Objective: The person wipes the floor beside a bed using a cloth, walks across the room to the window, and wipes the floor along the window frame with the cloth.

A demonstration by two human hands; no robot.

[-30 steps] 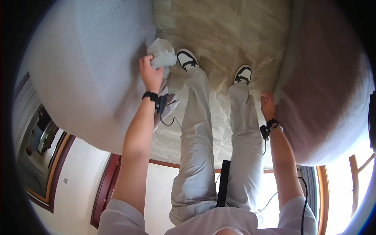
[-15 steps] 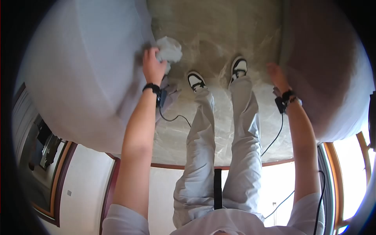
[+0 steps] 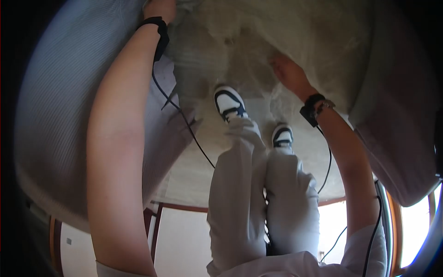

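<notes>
My left hand (image 3: 160,9) is at the top edge of the view, beside the grey ribbed cover, with its fingers mostly cut off by the frame. Against it shows the lower edge of a crumpled whitish wad (image 3: 185,4), thin like cloth or paper; which material it is I cannot make out. Over the floor, ahead of my shoes, hangs my right hand (image 3: 290,75). Its fingers are loosely bent and a little blurred, and nothing shows in them.
Large grey covered furniture (image 3: 60,106) stands close on my left, and a darker covered piece (image 3: 397,134) on my right. Between them runs a marbled floor (image 3: 240,51). Black cables (image 3: 198,144) trail from both wrist straps.
My left hand has moved forward to the top edge, with the whitish wad still beside it. My right hand has swung inward over the floor. My feet have changed places in a step.
</notes>
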